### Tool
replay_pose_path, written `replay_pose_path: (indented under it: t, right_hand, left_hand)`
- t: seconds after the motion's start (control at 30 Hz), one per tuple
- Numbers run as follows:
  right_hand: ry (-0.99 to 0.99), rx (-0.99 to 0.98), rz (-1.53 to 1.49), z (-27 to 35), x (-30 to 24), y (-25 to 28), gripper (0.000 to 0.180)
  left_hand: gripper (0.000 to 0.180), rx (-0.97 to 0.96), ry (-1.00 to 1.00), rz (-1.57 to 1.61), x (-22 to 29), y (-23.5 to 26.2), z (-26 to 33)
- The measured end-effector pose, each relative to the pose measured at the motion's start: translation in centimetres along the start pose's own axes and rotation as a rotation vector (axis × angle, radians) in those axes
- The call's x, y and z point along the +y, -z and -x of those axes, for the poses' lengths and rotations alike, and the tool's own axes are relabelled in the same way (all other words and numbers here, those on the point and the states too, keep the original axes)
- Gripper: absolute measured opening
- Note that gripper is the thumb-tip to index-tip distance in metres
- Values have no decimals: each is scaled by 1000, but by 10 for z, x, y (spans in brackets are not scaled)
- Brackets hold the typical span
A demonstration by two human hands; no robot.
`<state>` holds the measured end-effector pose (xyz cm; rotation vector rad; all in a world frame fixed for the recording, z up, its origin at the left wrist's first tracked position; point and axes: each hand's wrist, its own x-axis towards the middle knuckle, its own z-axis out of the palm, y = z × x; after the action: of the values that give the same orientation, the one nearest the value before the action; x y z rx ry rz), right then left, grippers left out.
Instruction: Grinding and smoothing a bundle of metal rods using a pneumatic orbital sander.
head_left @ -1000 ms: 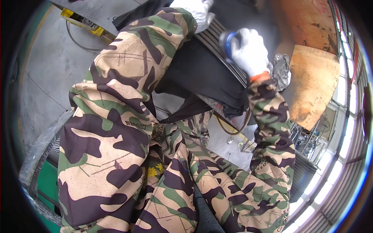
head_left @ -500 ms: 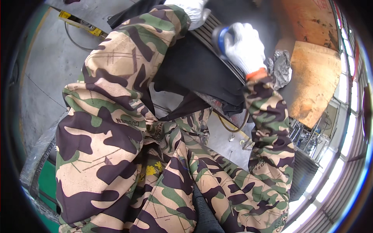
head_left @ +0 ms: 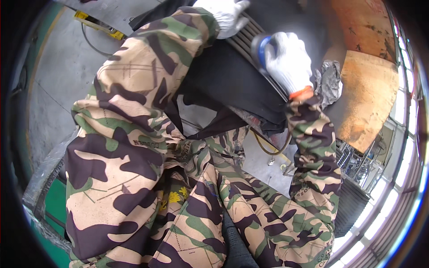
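My right hand (head_left: 290, 58), in a white knit glove with an orange cuff, is closed round a blue-rimmed round tool (head_left: 262, 48). Motion blurs the tool, and its exact kind is hard to make out. It bears on a row of long, narrow metal bars (head_left: 248, 38). Farther up and to the left, my gloved left hand (head_left: 223, 17) rests at the edge of the same bars with its fingers spread. Black cloth (head_left: 230, 71) drapes over the work surface beneath and in front of the bars.
Crumpled grey foil or plastic (head_left: 330, 82) lies right of my right hand, beside stained wooden boards (head_left: 368, 96). A yellow tool-like object with a cable (head_left: 99, 25) lies on the floor at upper left. Below the cloth hangs a hose (head_left: 275, 151). Metal racking (head_left: 357, 161) stands at right.
The whole scene has shifted slightly right and down in view. My left fingers look more spread. My right hand keeps its grip on the blue-rimmed tool over the bars.
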<state>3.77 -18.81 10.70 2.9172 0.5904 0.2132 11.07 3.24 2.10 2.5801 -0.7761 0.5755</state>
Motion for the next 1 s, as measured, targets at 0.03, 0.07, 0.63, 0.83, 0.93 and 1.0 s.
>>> replay_pose_path:
  t: [0.03,0.07,0.63,0.83,0.93,1.0]
  right_hand:
    - [37,47,-12,5,-3,-1,24]
    - [37,43,-12,4,-5,-1,24]
    - [-30,-23,18,4,11,-4,27]
    - [-32,18,-106,8,14,-13,31]
    - [-75,-29,-192,12,35,-9,40]
    - [-139,-53,-333,12,37,-17,45]
  left_hand:
    - [57,37,30,-3,4,-1,-4]
    - [56,39,61,-16,6,3,-7]
    - [59,127,130,3,10,-26,-11]
    - [58,92,142,10,4,-16,10]
    - [56,125,84,79,10,-20,14]
    - [53,126,77,33,4,-21,27]
